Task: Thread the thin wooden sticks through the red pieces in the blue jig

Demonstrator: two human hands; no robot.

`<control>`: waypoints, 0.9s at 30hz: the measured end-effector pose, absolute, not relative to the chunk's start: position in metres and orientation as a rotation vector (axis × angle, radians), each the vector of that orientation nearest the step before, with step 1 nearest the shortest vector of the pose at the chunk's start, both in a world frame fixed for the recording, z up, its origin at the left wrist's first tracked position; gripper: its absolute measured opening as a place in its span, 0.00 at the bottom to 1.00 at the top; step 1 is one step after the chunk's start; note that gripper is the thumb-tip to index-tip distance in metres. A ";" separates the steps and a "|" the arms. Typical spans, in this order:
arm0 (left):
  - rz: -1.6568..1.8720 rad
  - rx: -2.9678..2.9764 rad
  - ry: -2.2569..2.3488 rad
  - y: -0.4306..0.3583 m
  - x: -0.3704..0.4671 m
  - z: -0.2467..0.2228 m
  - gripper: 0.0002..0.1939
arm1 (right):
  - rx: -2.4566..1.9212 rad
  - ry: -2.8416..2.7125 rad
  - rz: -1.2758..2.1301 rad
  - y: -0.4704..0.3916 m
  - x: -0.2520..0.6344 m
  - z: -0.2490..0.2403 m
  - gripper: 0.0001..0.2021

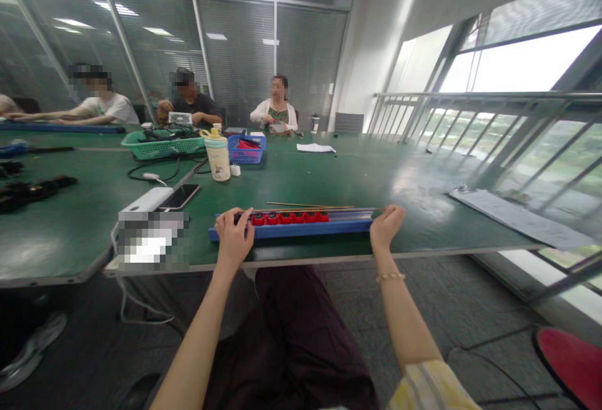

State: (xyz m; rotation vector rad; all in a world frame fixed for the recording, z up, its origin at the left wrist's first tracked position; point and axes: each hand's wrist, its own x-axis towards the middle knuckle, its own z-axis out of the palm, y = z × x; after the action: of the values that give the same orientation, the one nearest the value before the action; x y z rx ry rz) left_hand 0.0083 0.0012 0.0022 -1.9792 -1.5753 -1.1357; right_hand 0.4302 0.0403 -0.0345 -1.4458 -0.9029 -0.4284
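A long blue rail (301, 231) lies along the table's front edge, with several red parts (296, 217) in a row in its left and middle portion. At the rail's left end is my left hand (234, 231), its fingers curled down over the dark and red pieces there. Past the right end, my right hand (388, 225) is closed, pinching the end of a thin stick (348, 210) that runs along the rail's far side. Another thin stick (286, 204) lies on the table just behind.
Left of the rail are a phone (181, 197), a white power bank (147, 200) and a cup (218, 159). Green (162, 147) and blue (247, 154) baskets stand further back. A clipboard (517, 215) lies right. Several people sit across the table.
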 end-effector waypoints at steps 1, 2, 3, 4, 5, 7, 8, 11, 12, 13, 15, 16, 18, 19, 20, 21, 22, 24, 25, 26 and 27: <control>-1.135 -1.977 -1.574 0.001 0.008 0.002 0.19 | -1.436 -0.898 -0.430 0.040 0.430 -0.034 0.13; -1.136 -1.976 -1.573 0.002 0.008 0.002 0.19 | -1.432 -0.894 -0.430 0.039 0.431 -0.034 0.13; -1.139 -1.974 -1.571 0.002 0.008 0.002 0.19 | -1.433 -0.888 -0.427 0.038 0.431 -0.034 0.13; -1.141 -1.973 -1.569 0.002 0.008 0.002 0.19 | -1.440 -0.878 -0.421 0.038 0.431 -0.034 0.13; -1.144 -1.972 -1.568 0.002 0.008 0.002 0.19 | -1.449 -0.864 -0.411 0.038 0.431 -0.035 0.12; -1.148 -1.970 -1.564 0.002 0.008 0.002 0.18 | -1.472 -0.831 -0.385 0.037 0.431 -0.035 0.12; -1.151 -1.969 -1.562 0.002 0.008 0.003 0.18 | -1.484 -0.815 -0.371 0.037 0.432 -0.036 0.12; -1.153 -1.969 -1.561 0.001 0.009 0.003 0.18 | -1.531 -0.777 -0.335 0.036 0.432 -0.036 0.11; -1.151 -1.971 -1.561 0.001 0.009 0.003 0.18 | -1.551 -0.769 -0.326 0.036 0.431 -0.036 0.11; -1.150 -1.972 -1.561 0.001 0.009 0.003 0.18 | -1.573 -0.761 -0.320 0.036 0.431 -0.035 0.11; -1.148 -1.973 -1.561 0.001 0.008 0.003 0.18 | -1.617 -0.742 -0.311 0.035 0.431 -0.035 0.12; -1.149 -1.972 -1.561 0.001 0.008 0.003 0.18 | -1.639 -0.733 -0.306 0.035 0.431 -0.034 0.12; -1.149 -1.973 -1.560 0.001 0.008 0.003 0.18 | -1.677 -0.716 -0.290 0.034 0.430 -0.034 0.13; -1.149 -1.973 -1.559 0.001 0.008 0.003 0.18 | -1.692 -0.712 -0.280 0.033 0.429 -0.033 0.13; -1.149 -1.974 -1.559 0.001 0.008 0.003 0.18 | -1.704 -0.710 -0.269 0.033 0.429 -0.033 0.14; -1.149 -1.974 -1.560 0.001 0.008 0.003 0.18 | -1.714 -0.710 -0.259 0.032 0.428 -0.033 0.14; -1.148 -1.974 -1.562 0.001 0.008 0.003 0.18 | -1.721 -0.713 -0.251 0.032 0.428 -0.032 0.14; -1.147 -1.973 -1.563 0.000 0.008 0.003 0.18 | -1.736 -0.728 -0.241 0.032 0.428 -0.032 0.15; -1.147 -1.974 -1.563 0.000 0.008 0.004 0.18 | -1.745 -0.740 -0.238 0.032 0.428 -0.032 0.15; -1.147 -1.974 -1.562 0.000 0.008 0.004 0.18 | -1.754 -0.755 -0.236 0.033 0.428 -0.032 0.15; -1.148 -1.974 -1.562 0.000 0.008 0.004 0.18 | -1.763 -0.771 -0.235 0.033 0.429 -0.032 0.15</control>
State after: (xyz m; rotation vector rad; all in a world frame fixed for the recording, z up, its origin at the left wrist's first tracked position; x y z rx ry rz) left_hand 0.0083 -0.0001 0.0035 -1.9742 -1.5617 -1.1480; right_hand 0.4289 0.0332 -0.0324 -1.7634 -0.7707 -0.2353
